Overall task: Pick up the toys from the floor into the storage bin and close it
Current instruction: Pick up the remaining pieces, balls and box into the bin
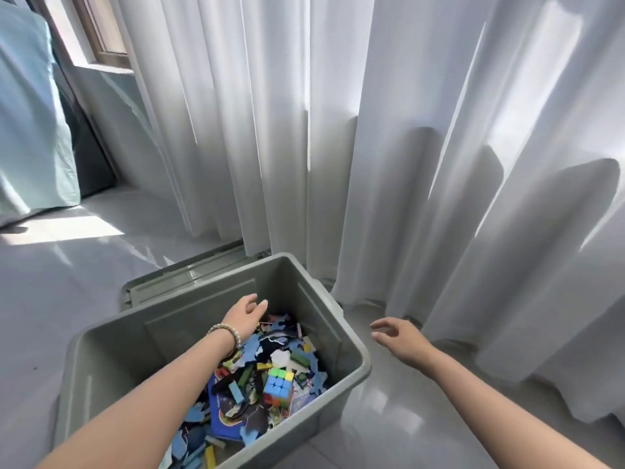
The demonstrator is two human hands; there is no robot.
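Toys (270, 367) lay heaped in the storage bin (111, 360), a grey-green plastic tub that stood open on the pale, glossy floor (67, 299), close to the floor's far edge where a white curtain (338, 130) hung down. The heap filled the bin's bottom: mostly flat blue puzzle pieces, with small coloured blocks among them and a pastel puzzle cube (278, 384) resting on top towards the bin's right wall. A dark blue board or book (223, 407) lay partly buried beside the cube. The lid (189, 272) lay flat on the floor just behind the bin, its far end slipping under the curtain's hem.

The left hand (245, 316) reached over the bin above the far end of the heap, near the back wall. Its fingers (260, 304) were loosely extended and held nothing. A string of pale beads (225, 333) circled that wrist. The right hand (399, 336) hung outside the bin, above the floor between the bin's right wall and the curtain. Its fingers (380, 324) were spread and relaxed, palm down, also with nothing in them.

At the floor's far left corner a pale blue-green cloth (30, 130) draped down, and a wooden window frame (101, 28) showed beside the curtain.
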